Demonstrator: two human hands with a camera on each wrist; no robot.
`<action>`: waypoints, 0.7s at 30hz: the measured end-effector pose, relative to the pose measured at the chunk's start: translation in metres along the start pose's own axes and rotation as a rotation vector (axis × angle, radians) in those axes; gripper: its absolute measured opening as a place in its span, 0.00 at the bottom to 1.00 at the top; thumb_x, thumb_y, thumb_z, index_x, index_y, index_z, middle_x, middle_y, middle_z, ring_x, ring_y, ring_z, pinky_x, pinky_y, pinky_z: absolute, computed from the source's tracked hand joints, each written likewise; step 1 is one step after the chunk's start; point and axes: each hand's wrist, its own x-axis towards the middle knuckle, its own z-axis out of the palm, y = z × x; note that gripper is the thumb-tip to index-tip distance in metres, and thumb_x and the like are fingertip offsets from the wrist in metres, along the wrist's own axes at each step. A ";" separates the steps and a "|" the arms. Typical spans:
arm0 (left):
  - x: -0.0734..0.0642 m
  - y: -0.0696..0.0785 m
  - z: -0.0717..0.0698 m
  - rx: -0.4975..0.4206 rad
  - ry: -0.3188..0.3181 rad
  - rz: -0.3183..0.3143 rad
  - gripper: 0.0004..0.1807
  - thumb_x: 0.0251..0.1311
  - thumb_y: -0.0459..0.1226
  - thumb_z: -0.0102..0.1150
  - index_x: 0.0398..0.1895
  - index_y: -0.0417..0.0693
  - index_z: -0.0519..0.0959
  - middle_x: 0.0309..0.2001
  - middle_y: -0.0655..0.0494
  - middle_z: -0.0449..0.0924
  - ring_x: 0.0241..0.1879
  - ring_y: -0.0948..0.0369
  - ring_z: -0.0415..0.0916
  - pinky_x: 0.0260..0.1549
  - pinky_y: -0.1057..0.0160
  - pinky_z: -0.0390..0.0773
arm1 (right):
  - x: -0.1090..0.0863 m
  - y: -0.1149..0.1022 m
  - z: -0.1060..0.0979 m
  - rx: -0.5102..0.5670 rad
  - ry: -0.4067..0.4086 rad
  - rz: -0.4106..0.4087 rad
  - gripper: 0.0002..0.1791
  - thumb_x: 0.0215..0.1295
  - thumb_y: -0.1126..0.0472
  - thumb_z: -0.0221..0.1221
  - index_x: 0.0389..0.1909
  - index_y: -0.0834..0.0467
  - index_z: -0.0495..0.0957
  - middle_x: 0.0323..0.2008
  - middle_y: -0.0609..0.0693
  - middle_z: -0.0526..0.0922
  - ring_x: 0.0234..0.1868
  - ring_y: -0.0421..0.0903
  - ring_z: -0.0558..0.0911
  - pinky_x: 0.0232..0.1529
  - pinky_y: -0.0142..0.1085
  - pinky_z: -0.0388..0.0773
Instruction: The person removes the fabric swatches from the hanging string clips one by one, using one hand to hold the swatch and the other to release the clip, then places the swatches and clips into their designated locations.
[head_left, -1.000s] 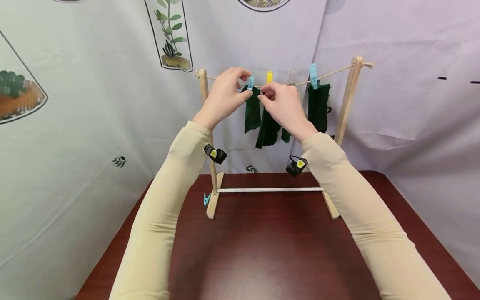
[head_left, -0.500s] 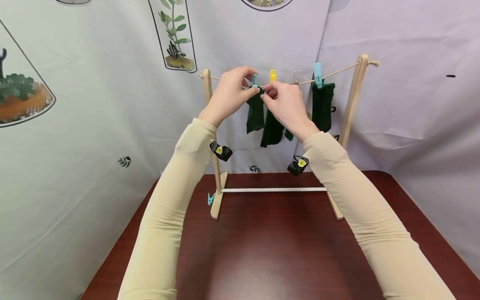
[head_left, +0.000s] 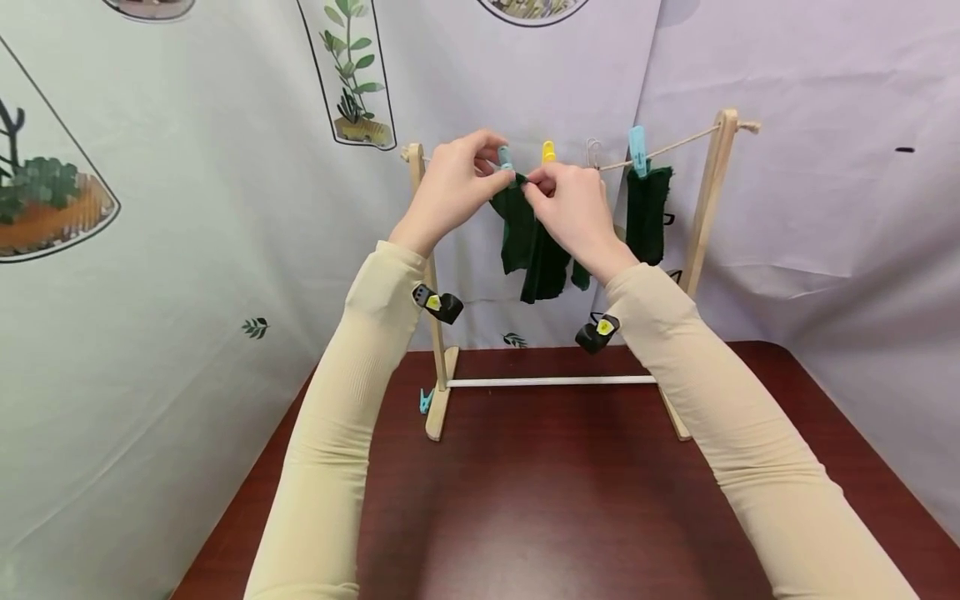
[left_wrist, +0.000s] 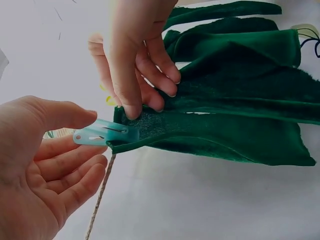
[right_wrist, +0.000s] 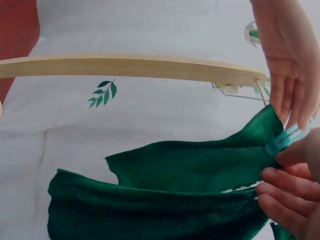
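Observation:
My left hand [head_left: 456, 190] pinches a light-blue clothespin [left_wrist: 102, 133] between thumb and index finger, its other fingers loosely bent. The clothespin's tip lies over the top edge of a dark green cloth piece [left_wrist: 235, 145] at the rope line. My right hand [head_left: 573, 208] pinches that cloth's top edge just right of the clothespin, seen close in the right wrist view with the cloth [right_wrist: 190, 162] hanging away from the fingers. A second green cloth [head_left: 547, 267] hangs directly beside it, near a yellow clothespin [head_left: 549, 152].
A wooden rack holds up the rope [head_left: 684, 143], with a left post [head_left: 437, 333], a right post [head_left: 708, 200] and a white crossbar [head_left: 551, 382]. Another green cloth [head_left: 647, 217] hangs under a blue clothespin [head_left: 638, 152]. A spare blue clothespin [head_left: 425, 401] lies on the brown table [head_left: 517, 500].
The leftmost cloth's top has drawn toward the right hand and now slants and puckers between the hands. Both hands stay close together at the line. The head view has shifted slightly.

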 end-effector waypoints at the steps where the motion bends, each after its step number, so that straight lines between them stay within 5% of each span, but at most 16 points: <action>1: 0.000 0.000 0.000 0.001 -0.001 -0.002 0.20 0.69 0.40 0.59 0.62 0.47 0.77 0.50 0.55 0.83 0.46 0.64 0.79 0.45 0.69 0.78 | 0.000 0.000 0.000 0.006 0.000 0.003 0.15 0.74 0.55 0.56 0.49 0.61 0.86 0.40 0.54 0.88 0.34 0.48 0.83 0.35 0.37 0.78; 21: -0.001 0.000 0.005 0.041 0.040 0.051 0.15 0.66 0.38 0.61 0.53 0.45 0.83 0.48 0.53 0.85 0.44 0.63 0.81 0.46 0.70 0.78 | -0.003 0.004 0.001 0.066 -0.011 -0.010 0.15 0.74 0.56 0.55 0.48 0.61 0.86 0.37 0.54 0.88 0.31 0.47 0.80 0.32 0.36 0.74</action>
